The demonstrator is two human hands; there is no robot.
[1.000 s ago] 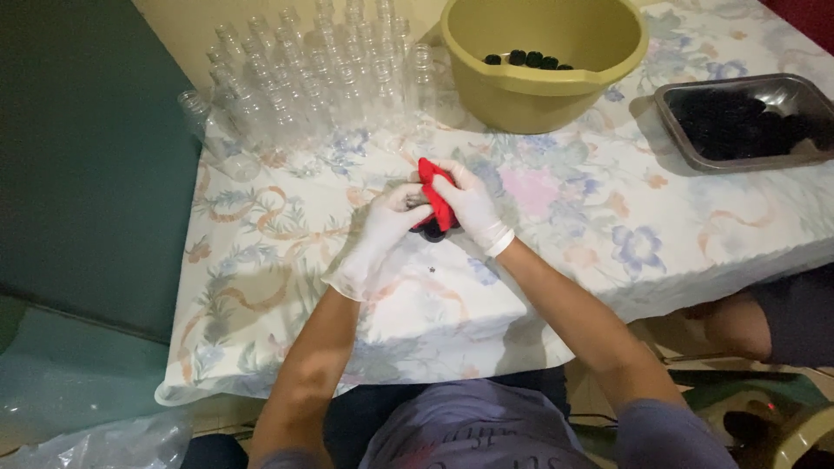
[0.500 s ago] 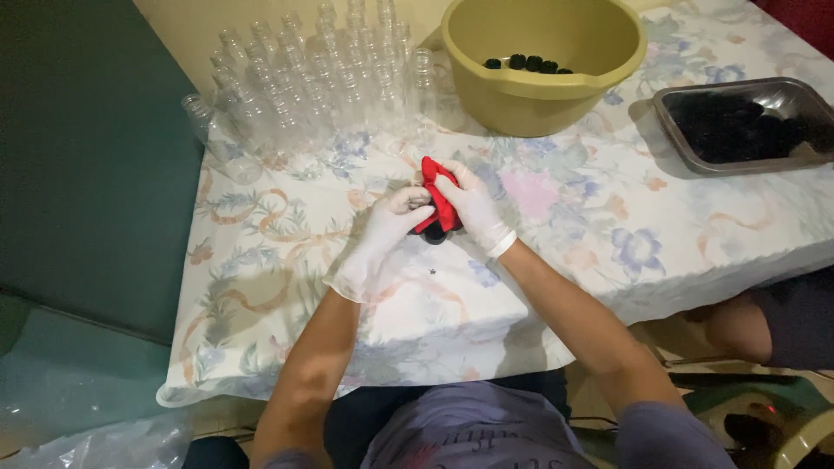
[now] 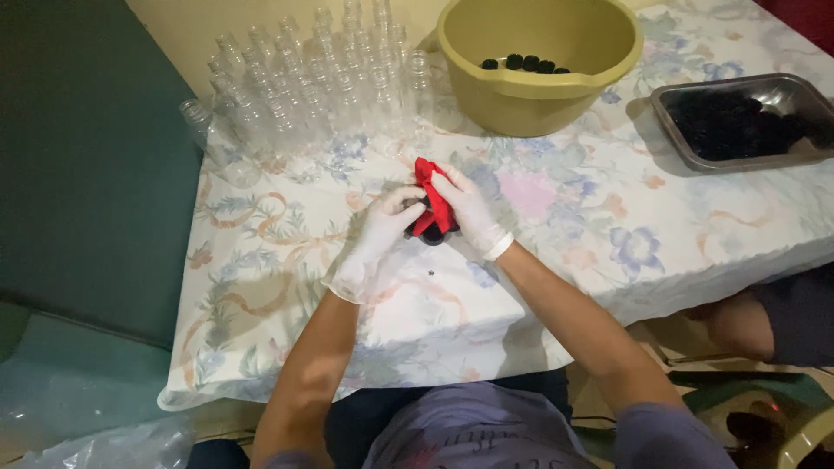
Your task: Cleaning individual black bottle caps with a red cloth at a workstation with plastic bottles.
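On the table, covered with a floral cloth, both gloved hands meet near the middle of the surface. The left hand wears a white glove, and its fingers curl inward around a small dark object, which is mostly hidden; its exact kind cannot be determined. The right hand, also in a white glove, is closed on a red cloth, with the fingers pressing the cloth against the dark object. The cloth stands bunched between the two hands, its upper end protruding above the fingertips. Both hands rest low, just above or touching the tablecloth; which of the two cannot be determined.

Beyond the hands, at the far left of the table, stands a dense group of clear plastic bottles, upright and uncapped, with one bottle lying tilted at the group's left edge. Just right of the bottles stands a yellow plastic basin, which contains a few round dark caps. Well apart to the right, near the table edge, sits a rectangular metal tray filled with more dark pieces. A small dark speck lies on the cloth near the wrists. Beside the table's right corner, another person's knee is visible.
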